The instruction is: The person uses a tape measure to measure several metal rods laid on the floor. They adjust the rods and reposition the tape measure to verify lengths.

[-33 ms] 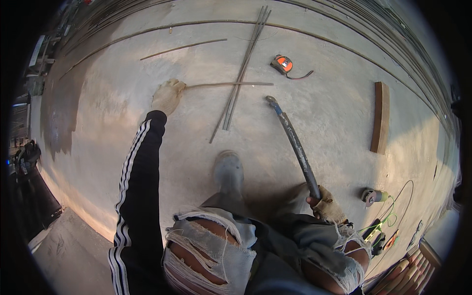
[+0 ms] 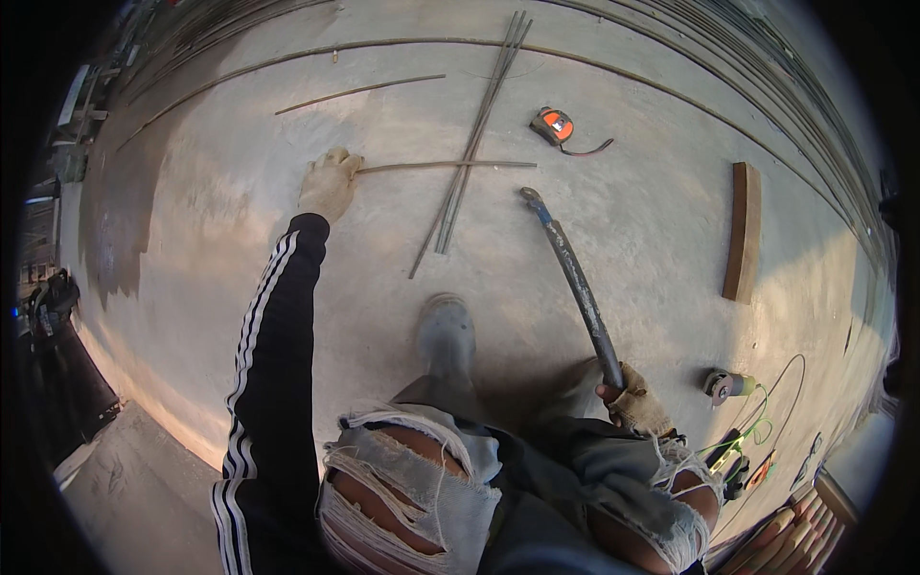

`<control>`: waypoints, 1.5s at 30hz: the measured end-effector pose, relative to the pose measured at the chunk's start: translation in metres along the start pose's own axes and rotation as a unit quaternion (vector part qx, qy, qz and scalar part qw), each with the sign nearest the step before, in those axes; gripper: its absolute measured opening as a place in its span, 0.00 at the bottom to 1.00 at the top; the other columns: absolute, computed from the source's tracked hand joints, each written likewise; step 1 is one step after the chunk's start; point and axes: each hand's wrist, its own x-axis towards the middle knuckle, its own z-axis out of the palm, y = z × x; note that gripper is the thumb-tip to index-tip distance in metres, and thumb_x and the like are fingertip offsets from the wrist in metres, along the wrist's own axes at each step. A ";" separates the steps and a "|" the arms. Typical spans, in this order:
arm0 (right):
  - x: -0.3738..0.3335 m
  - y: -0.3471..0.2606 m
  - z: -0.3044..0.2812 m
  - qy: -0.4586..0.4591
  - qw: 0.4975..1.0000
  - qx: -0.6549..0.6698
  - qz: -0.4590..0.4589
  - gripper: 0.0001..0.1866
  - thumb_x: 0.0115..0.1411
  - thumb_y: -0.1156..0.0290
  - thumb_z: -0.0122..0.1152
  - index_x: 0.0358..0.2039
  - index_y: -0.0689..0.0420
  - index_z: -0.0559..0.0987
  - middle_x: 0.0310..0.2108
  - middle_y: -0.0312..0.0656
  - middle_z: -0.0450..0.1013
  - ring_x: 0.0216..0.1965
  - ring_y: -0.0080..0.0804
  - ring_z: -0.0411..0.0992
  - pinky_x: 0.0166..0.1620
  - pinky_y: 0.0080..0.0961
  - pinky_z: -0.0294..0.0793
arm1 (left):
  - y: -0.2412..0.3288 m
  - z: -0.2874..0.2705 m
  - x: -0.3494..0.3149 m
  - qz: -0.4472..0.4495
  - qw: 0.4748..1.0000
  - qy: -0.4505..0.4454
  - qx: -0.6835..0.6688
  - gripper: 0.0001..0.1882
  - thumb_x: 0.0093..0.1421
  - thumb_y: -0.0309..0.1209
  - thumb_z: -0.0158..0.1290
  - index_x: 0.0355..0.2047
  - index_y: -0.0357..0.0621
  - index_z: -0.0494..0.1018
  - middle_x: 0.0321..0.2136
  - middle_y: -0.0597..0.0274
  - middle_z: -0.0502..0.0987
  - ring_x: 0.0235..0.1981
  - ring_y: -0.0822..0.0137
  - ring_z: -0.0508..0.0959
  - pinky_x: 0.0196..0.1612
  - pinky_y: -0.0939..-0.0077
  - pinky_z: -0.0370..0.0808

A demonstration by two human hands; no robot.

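My left hand (image 2: pixel 331 183), in a pale work glove, is closed around the left end of a thin steel rod (image 2: pixel 412 166). This rod crosses over several longer steel rods (image 2: pixel 471 151) lying together on the concrete floor. In my right hand (image 2: pixel 640 404), gloved with bare fingertips, is the lower end of a long dark steel bar tool (image 2: pixel 581 292). Its far end has a bluish, jaw-like head that rests just below the rod's right end, apart from it. A shorter loose rod (image 2: pixel 359 93) lies beyond my left hand.
An orange and black tape measure (image 2: pixel 554 126) lies beyond the bar. At right are a wooden block (image 2: pixel 741 232), an angle grinder (image 2: pixel 728 385) and cords (image 2: pixel 762 422). One long rod (image 2: pixel 383 42) and bundled rods (image 2: pixel 757 72) span the far side. My boot (image 2: pixel 446 335) stands in front.
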 end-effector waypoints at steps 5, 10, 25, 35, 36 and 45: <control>0.033 0.053 0.007 0.021 0.994 -0.010 -0.106 0.19 0.64 0.69 0.73 0.50 0.55 0.73 0.27 0.31 0.67 0.22 0.22 0.67 0.24 0.23 0.65 | 0.062 0.025 0.010 -0.269 0.919 -0.035 -0.285 0.14 0.68 0.43 0.56 0.40 0.47 0.81 0.33 0.50 0.82 0.40 0.42 0.83 0.45 0.54 0.79; 0.076 0.111 0.019 0.079 0.978 -0.107 -0.163 0.20 0.61 0.58 0.77 0.44 0.53 0.75 0.33 0.37 0.70 0.38 0.35 0.70 0.42 0.35 0.71 | 0.124 0.039 0.039 -0.444 0.662 -0.042 -0.602 0.20 0.67 0.49 0.60 0.29 0.46 0.78 0.20 0.63 0.77 0.21 0.66 0.79 0.23 0.72 0.74; 0.059 0.125 0.001 0.122 0.967 -0.136 -0.179 0.22 0.63 0.53 0.74 0.48 0.53 0.77 0.37 0.39 0.73 0.39 0.38 0.71 0.47 0.36 0.72 | 0.169 0.055 0.050 -0.457 0.406 0.120 -0.782 0.08 0.69 0.37 0.55 0.39 0.48 0.69 0.30 0.64 0.76 0.27 0.68 0.79 0.31 0.71 0.78; 0.021 0.048 0.004 0.123 0.966 -0.128 -0.187 0.22 0.63 0.53 0.74 0.37 0.56 0.72 0.27 0.36 0.69 0.26 0.27 0.69 0.30 0.29 0.69 | 0.158 -0.013 0.018 -0.364 0.561 0.156 -0.727 0.09 0.75 0.38 0.49 0.49 0.50 0.68 0.28 0.71 0.70 0.22 0.78 0.69 0.22 0.77 0.69; 0.009 0.033 -0.001 0.102 0.981 -0.106 -0.127 0.23 0.64 0.53 0.74 0.37 0.57 0.72 0.25 0.35 0.68 0.23 0.25 0.68 0.27 0.28 0.68 | 0.160 -0.019 0.016 -0.362 0.589 0.149 -0.707 0.09 0.75 0.38 0.49 0.49 0.50 0.69 0.28 0.71 0.70 0.21 0.79 0.68 0.21 0.78 0.67; -0.018 -0.054 -0.009 0.004 0.989 -0.039 -0.140 0.20 0.68 0.57 0.70 0.43 0.59 0.73 0.23 0.31 0.68 0.15 0.18 0.66 0.19 0.20 0.65 | 0.186 -0.050 0.015 -0.280 0.662 0.080 -0.691 0.16 0.74 0.40 0.51 0.53 0.44 0.78 0.24 0.74 0.71 0.21 0.82 0.65 0.23 0.83 0.63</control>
